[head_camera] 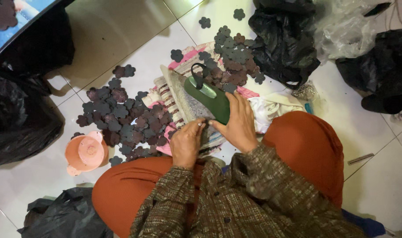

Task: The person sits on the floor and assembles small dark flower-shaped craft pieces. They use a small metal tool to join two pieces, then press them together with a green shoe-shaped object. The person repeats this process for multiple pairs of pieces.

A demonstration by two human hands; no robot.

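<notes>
The right hand (240,121) is wrapping its grip around a green iron (208,97) on the striped cloth (174,97), while the left hand (186,142) is pinching something small beside it. Flower-shaped cutouts (121,117) are lying heaped on the floor (134,31) at the cloth's left and far edges.

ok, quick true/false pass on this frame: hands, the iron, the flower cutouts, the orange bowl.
1. The right hand rests on the green iron. True.
2. The left hand holds the orange plastic bowl. False: the bowl sits on the floor to the left, apart from both hands; the left hand is at the iron's near end.
3. Dark flower-shaped cutouts lie in piles on both sides of the iron. True.
4. The iron stands on bare tile. False: it lies on a striped cloth.
5. Black plastic bags lie around the work area. True.
</notes>
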